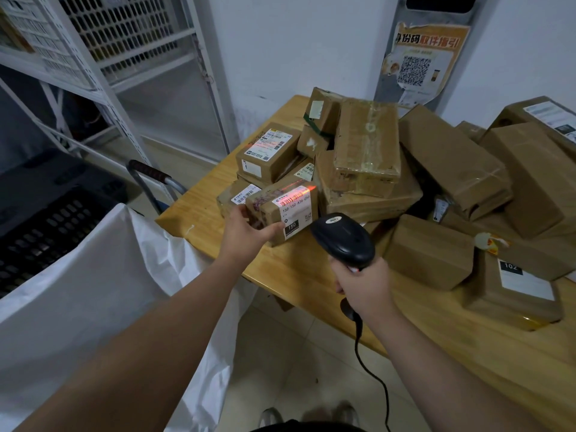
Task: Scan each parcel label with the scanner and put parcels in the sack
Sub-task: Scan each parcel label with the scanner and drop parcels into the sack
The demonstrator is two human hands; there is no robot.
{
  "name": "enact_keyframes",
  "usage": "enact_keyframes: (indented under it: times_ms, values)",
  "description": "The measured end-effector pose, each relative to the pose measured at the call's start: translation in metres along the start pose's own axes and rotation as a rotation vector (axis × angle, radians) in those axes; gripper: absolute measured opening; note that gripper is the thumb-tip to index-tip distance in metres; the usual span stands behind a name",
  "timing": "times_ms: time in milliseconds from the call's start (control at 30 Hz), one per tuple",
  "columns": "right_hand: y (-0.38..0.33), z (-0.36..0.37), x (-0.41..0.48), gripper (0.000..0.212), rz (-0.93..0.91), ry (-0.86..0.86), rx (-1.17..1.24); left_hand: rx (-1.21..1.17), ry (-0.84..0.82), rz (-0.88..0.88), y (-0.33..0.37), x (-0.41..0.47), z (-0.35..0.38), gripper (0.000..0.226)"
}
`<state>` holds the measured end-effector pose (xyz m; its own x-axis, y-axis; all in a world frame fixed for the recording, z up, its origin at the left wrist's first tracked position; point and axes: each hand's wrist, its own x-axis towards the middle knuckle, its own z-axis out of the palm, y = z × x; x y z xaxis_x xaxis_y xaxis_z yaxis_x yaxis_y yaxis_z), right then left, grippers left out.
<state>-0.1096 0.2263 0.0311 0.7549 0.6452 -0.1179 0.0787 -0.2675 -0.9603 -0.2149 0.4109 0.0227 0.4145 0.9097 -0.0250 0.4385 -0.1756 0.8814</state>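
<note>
Wooden table [215, 226] by a white wall [296, 42], boxes [442, 169] heaped 12 to 3 o'clock, white sack [103, 275] at 9, left hand [246, 233] gripping the parcel [280, 210] dead center, right hand [363, 285] wrapped round the scanner [343, 238].

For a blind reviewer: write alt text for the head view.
The right hand aims a black scanner whose red beam lights the label of a parcel gripped by the left hand, at a wooden table piled with boxes. A white sack stands at left.
</note>
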Motion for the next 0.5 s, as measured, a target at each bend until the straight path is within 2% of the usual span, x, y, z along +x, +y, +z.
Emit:
enact_keyframes:
  times_ms: [167,367,500]
  values:
    - [-0.001,-0.001,-0.001,0.028,0.024,-0.002,0.008,-0.023,0.011,-0.025,-0.004,0.003,0.001,0.066]
    - [-0.022,-0.010,0.000,0.025,0.072,-0.064,-0.115,-0.019,0.030,-0.015,-0.005,0.005,0.002,0.075]
    - [-0.033,-0.019,-0.001,0.018,0.067,-0.068,-0.107,0.008,0.036,0.024,-0.007,0.003,0.005,0.077]
